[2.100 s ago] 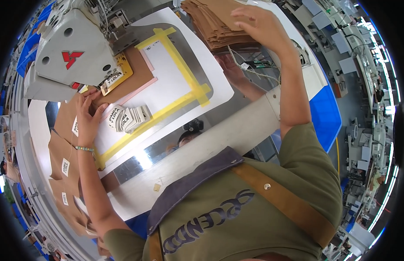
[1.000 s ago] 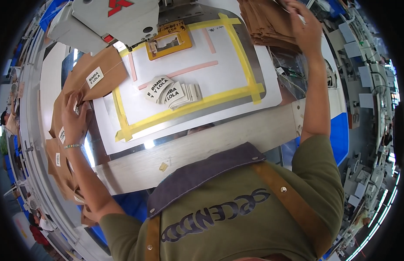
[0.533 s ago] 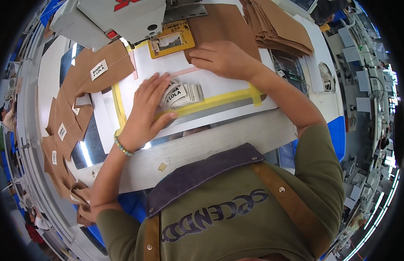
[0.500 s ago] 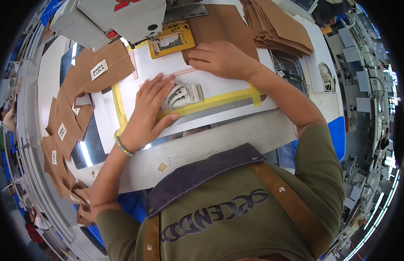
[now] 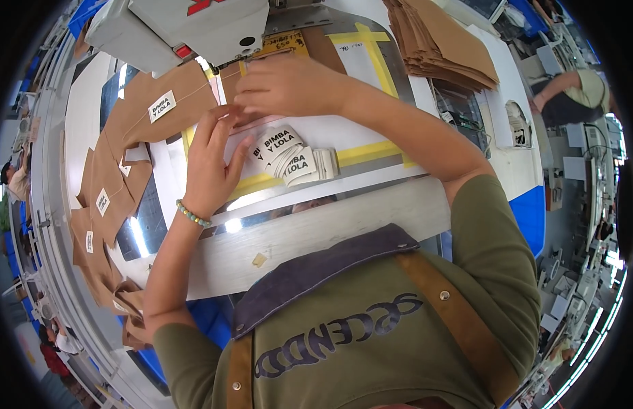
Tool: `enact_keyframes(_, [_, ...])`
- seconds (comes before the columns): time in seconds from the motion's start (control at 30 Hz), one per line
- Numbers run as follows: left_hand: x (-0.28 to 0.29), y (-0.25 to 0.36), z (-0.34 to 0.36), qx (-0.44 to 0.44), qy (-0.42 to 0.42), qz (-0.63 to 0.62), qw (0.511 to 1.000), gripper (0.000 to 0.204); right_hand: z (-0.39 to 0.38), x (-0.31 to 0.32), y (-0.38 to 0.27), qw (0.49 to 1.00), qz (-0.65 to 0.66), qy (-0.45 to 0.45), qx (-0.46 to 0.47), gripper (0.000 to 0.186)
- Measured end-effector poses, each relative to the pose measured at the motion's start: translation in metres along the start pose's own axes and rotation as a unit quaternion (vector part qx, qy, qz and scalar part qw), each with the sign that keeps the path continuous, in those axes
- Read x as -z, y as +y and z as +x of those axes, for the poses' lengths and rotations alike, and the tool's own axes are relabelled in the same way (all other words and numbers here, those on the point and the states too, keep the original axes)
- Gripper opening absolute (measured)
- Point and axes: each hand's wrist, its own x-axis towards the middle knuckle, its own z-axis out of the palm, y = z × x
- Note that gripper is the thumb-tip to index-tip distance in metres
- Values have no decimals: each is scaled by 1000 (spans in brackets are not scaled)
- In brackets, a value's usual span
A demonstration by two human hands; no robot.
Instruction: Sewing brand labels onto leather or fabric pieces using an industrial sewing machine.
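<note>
My left hand is open, thumb apart, its fingertips raised toward the sewing machine and close by my right hand. My right hand lies over a brown piece beside the yellow clamp plate, fingers bent and closed; what they grip is hidden. Just below both hands, a fanned pile of white printed labels rests on the white, yellow-taped template. The sewing machine head overhangs the hands. To the left runs a chain of brown pieces with white labels on them.
A stack of brown pieces sits at back right, near a blue bin. A steel rail crosses in front of me. A co-worker is at far right, another at far left, among other workstations.
A brown piece has come from the right stack to the clamp plate. My right hand moved left over it; my left hand left the labelled chain and moved right and up toward the machine.
</note>
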Motion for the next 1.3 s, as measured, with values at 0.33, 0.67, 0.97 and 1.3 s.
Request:
enact_keyframes(0.33, [7, -14, -14, -13, -120, 199, 972, 59, -99, 76, -13, 965, -56, -126, -225, 43])
enact_keyframes(0.67, [10, -14, -18, -1, -107, 164, 981, 53, -115, 79, -30, 948, 3, -183, -261, 62])
enact_keyframes(0.97, [12, -18, -18, 8, -21, 128, 991, 50, -114, 81, -34, 938, -5, -212, -273, 57])
enact_keyframes(1.3, [12, -20, -17, -12, -91, 131, 987, 47, -117, 83, -31, 944, 8, -208, -254, 58])
